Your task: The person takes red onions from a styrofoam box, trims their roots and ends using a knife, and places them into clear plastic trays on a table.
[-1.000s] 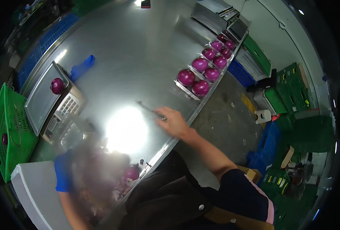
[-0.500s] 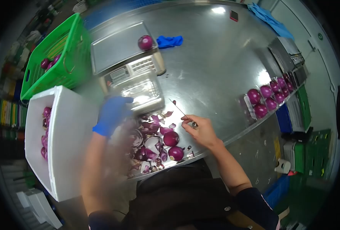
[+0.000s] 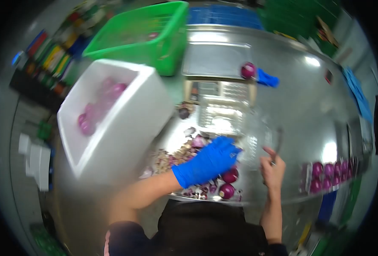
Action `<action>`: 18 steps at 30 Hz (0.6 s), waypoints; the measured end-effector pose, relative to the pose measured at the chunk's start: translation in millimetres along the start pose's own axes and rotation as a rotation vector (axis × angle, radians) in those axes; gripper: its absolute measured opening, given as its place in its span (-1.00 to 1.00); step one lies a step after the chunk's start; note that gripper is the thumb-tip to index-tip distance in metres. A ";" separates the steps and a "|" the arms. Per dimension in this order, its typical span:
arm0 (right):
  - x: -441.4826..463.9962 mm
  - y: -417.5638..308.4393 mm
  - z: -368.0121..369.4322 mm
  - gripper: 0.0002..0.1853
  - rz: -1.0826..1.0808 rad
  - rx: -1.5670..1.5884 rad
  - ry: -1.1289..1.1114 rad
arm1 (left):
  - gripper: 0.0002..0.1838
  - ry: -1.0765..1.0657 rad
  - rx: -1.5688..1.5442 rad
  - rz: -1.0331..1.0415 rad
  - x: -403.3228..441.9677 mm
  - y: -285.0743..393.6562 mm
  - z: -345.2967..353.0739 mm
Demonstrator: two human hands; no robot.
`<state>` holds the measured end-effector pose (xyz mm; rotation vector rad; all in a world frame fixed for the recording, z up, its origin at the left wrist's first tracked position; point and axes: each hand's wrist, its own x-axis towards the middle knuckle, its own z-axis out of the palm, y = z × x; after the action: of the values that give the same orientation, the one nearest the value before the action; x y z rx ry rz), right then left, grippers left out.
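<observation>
My left hand (image 3: 210, 164), in a blue glove, is over onion peelings (image 3: 176, 160) on the metal table. Its fingers bend downward and blur together; what lies under them is hidden. Close beside it are two red onions, one (image 3: 230, 175) partly behind the glove and another (image 3: 227, 191) near the table's front edge. My bare right hand (image 3: 273, 170) is closed around the handle of a small knife (image 3: 279, 143). The knife's blade points away from me and is smeared by motion. Beyond my left hand, a clear plastic tray (image 3: 222, 119) leans against the scale.
A scale (image 3: 216, 59) carries a red onion (image 3: 248, 70), with a blue glove (image 3: 267, 78) beside it. At left stand a white foam box (image 3: 154, 102) and a green basket (image 3: 172, 47), both holding onions. Packed onions (image 3: 328, 177) lie at right.
The view has swung left, so the table things appear further right. My left hand has moved right and nearer the onions. My right hand still grips the knife, its blade now pointing more straight ahead.
</observation>
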<state>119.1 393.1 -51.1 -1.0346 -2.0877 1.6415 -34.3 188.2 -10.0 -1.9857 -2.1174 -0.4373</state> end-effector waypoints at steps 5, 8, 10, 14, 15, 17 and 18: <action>27.1 93.6 -57.6 -0.69 0.117 0.169 0.423 | -0.33 0.045 -0.071 -0.274 -51.1 0.2 -122.9; 23.8 163.2 -93.6 -0.68 0.243 0.144 0.539 | -0.43 0.175 -0.040 -0.643 -102.0 -19.0 -183.2; 17.2 208.5 -110.5 -0.65 0.290 0.067 0.519 | -0.50 0.203 0.171 -0.803 -132.4 -39.6 -221.2; -0.5 231.8 -133.0 -0.52 0.339 -0.332 0.510 | -0.62 0.373 -0.118 -1.225 -211.3 -126.6 -241.0; -2.3 233.5 -136.1 -0.48 0.299 -0.474 0.538 | -0.63 0.277 -0.155 -1.340 -234.8 -153.9 -241.3; -15.9 201.6 -129.1 -0.47 0.121 -0.667 0.647 | -0.63 0.105 -0.232 -1.541 -267.5 -203.6 -235.6; -22.5 187.4 -126.2 -0.46 0.030 -0.764 0.701 | -0.62 0.025 -0.271 -1.629 -279.3 -224.1 -230.8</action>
<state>279.6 486.1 -182.0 -1.5580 -2.1560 0.3084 -248.9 -165.3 92.2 0.1800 -3.2328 -0.9109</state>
